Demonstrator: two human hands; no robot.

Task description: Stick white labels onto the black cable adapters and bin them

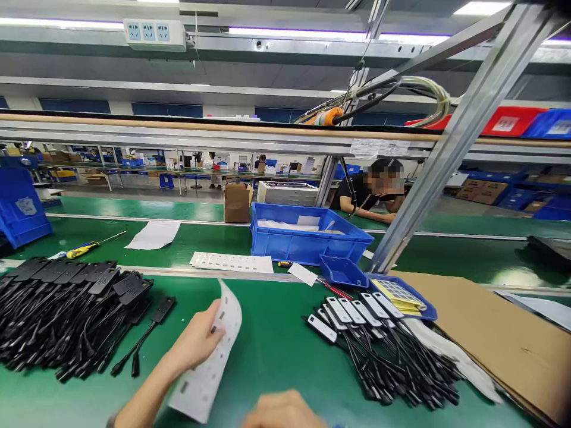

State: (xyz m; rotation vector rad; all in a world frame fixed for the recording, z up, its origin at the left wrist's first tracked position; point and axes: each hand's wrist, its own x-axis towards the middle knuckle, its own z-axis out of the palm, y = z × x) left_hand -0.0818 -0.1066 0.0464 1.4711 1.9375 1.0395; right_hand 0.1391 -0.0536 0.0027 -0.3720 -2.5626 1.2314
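Observation:
My left hand [199, 334] is closed on a white label sheet [209, 375] with rows of small dark marks. The sheet is bent and stands tilted above the green bench. At the bottom edge, my right hand [283, 411] is blurred and cut off, so its fingers do not show clearly. Left of the sheet lies a single black cabled unit [149, 330], beside a large pile of similar black units [66, 315] with cables. To the right, black cabled units with white label faces [350, 312] lie in a row, their cables trailing toward me.
Behind stand a blue bin [289, 245] and a small blue tray [343, 273]. Another label sheet [232, 263], a paper [154, 234] and a yellow screwdriver [84, 248] lie farther back. A metal post [450, 137] slants up at right, near cardboard [491, 333]. A person [363, 193] leans opposite.

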